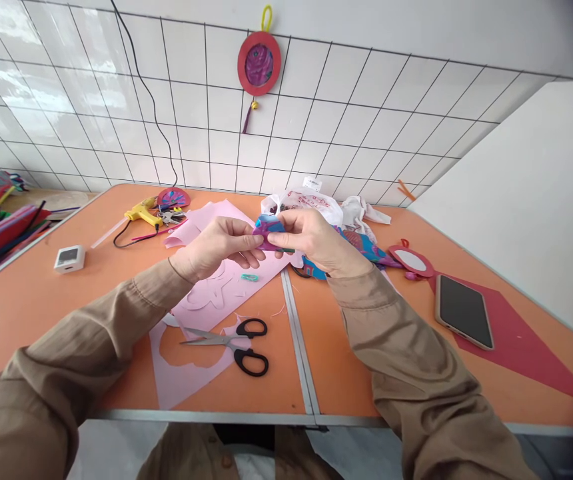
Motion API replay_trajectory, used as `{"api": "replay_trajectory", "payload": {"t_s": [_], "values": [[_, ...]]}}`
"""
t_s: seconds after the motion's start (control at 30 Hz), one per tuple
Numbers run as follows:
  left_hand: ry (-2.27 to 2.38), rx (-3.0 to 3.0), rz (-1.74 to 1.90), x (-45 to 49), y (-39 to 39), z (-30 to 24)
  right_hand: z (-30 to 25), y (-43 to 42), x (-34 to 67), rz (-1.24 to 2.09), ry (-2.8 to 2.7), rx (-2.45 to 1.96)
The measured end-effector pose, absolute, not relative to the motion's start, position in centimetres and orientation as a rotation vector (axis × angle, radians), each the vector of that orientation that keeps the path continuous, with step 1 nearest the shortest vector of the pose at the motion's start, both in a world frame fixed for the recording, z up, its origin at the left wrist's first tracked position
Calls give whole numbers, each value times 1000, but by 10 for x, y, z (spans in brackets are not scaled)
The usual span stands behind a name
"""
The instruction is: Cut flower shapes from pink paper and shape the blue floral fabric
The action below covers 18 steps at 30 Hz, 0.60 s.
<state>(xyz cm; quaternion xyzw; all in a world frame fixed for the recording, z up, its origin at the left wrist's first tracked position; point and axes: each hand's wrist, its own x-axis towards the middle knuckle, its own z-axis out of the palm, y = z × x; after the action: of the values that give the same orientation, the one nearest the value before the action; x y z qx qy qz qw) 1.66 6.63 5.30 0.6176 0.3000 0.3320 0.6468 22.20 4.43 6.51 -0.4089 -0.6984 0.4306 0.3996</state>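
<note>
A small piece of blue and purple patterned fabric (pixel 268 227) is held up above the table, pinched between both hands. My left hand (pixel 221 247) grips its left edge with thumb and fingers. On its right side my right hand (pixel 309 240) is closed on it. Below them lies pink sheet material (pixel 209 293) with cut-out outlines, and a teal clip-like item (pixel 249 277) rests on it. Black-handled scissors (pixel 239 341) lie with parted blades on a pink offcut (pixel 166 380). More patterned fabric (pixel 366 247) lies behind my right hand.
A yellow glue gun (pixel 144 213) and a white box (pixel 69 259) are on the left. To the right lie a phone (pixel 464 312), red sheet (pixel 521 333) and red-rimmed oval (pixel 411 260). A plastic bag (pixel 311 203) stands at the back; a round red ornament (pixel 243 63) hangs on the wall.
</note>
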Motion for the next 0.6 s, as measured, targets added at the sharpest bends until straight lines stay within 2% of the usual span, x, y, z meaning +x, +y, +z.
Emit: {"api": "replay_trajectory", "payload": {"t_s": [0.3,0.6], "values": [[718,1436,844,19,63,58,64,43,219,1137,-1764,-1038],[678,1246,878,19,61,66,64,37,214,1005,-1864,-1019]]}}
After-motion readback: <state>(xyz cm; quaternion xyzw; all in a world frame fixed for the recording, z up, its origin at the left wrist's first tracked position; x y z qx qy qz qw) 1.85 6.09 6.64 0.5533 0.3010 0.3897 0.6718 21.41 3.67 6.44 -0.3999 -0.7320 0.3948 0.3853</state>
